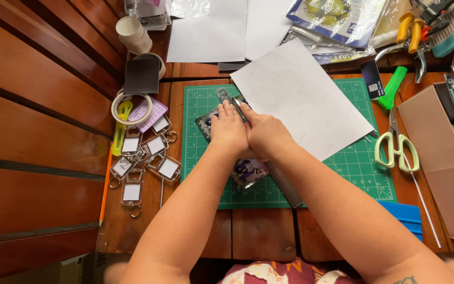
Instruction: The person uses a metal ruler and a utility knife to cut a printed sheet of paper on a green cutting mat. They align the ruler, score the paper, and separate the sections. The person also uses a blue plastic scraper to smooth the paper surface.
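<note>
Left hand (pixel 229 129): fingers flat and together, pressing down on a metal ruler (pixel 285 185) and the printed picture (pixel 249 171) beneath it. Right hand (pixel 265 132): fingers curled shut around a craft knife (pixel 237 103), its tip just beyond the left fingertips. Picture: under both hands, its lower end showing below the wrists. Ruler: runs diagonally from above the fingers to below the right wrist. Green cutting mat (pixel 361 163): beneath all of these, on the wooden tabletop (pixel 261 231). White paper sheet (pixel 300 97): just right of the fingers. Clear keychain frames (pixel 148 158): left of the mat. Scissors (pixel 395 150): well right.
</note>
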